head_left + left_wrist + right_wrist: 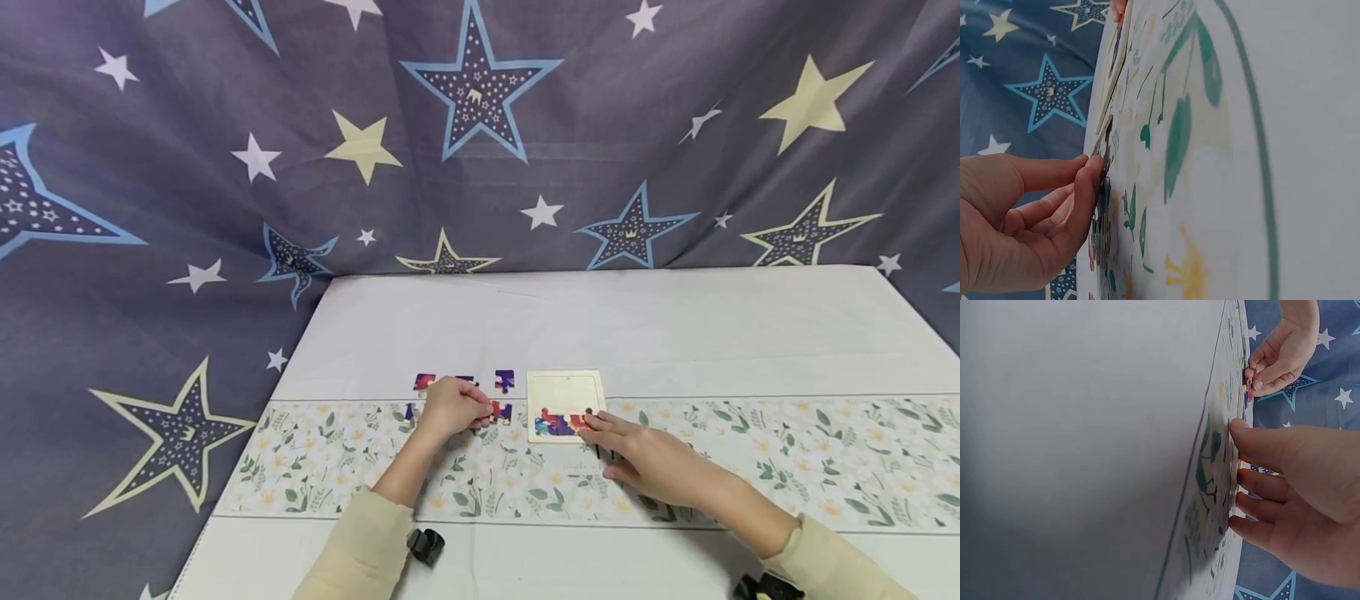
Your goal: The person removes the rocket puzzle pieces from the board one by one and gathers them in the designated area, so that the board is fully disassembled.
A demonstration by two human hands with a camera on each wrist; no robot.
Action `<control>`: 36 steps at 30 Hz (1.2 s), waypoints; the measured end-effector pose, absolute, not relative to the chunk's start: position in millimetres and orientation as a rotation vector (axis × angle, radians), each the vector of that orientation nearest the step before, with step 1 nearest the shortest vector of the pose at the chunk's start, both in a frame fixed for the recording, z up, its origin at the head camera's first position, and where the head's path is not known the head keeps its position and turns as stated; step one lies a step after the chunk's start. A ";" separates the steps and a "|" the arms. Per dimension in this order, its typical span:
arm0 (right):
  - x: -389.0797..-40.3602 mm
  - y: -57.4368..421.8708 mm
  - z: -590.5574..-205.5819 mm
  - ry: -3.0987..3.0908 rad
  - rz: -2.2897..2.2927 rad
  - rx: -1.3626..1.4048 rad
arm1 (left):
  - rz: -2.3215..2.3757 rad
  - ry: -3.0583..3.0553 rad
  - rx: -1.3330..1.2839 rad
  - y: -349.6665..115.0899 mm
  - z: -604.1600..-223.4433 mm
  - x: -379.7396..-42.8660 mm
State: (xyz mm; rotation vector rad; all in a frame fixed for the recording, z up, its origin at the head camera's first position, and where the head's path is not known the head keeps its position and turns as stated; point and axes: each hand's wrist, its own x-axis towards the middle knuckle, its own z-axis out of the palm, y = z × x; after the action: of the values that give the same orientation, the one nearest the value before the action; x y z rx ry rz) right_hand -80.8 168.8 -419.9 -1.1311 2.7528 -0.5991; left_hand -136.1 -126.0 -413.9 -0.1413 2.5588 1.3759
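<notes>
My left hand (452, 406) pinches a red and purple jigsaw piece (501, 412) between thumb and index finger, low over the table. In the right wrist view that same hand (1285, 356) is seen from across the table. Right of it lies a square puzzle tray (564, 387) of pale wood, with joined colourful pieces (557, 424) along its lower edge. My right hand (656, 460) rests at the tray's lower right corner, its fingertips touching the pieces there. In the right wrist view its fingers (1263, 509) are extended and fairly straight.
Loose jigsaw pieces lie around the left hand, among them a purple one (505, 380) and a red one (424, 381); the hand partly covers others. A flowered band (750, 467) crosses the white tablecloth (675, 333). A star-patterned curtain (525, 125) hangs behind the table.
</notes>
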 end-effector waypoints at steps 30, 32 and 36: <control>-80.5 167.7 -416.3 2.776 -0.560 -1.151 | 1.099 2.787 0.086 -111.3 -399.1 -134.0; -80.3 167.9 -416.4 2.777 -0.557 -1.149 | 1.082 2.783 0.173 -107.0 -396.4 -134.4; -79.8 168.2 -417.3 2.782 -0.539 -1.148 | 1.048 2.744 0.406 -96.9 -394.4 -135.2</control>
State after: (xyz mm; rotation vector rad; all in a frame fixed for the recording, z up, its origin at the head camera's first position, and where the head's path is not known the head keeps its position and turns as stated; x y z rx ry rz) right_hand -79.8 168.2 -417.3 -1.1484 2.7819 -0.5394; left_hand -135.2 -96.9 -394.4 0.4063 2.7443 1.0476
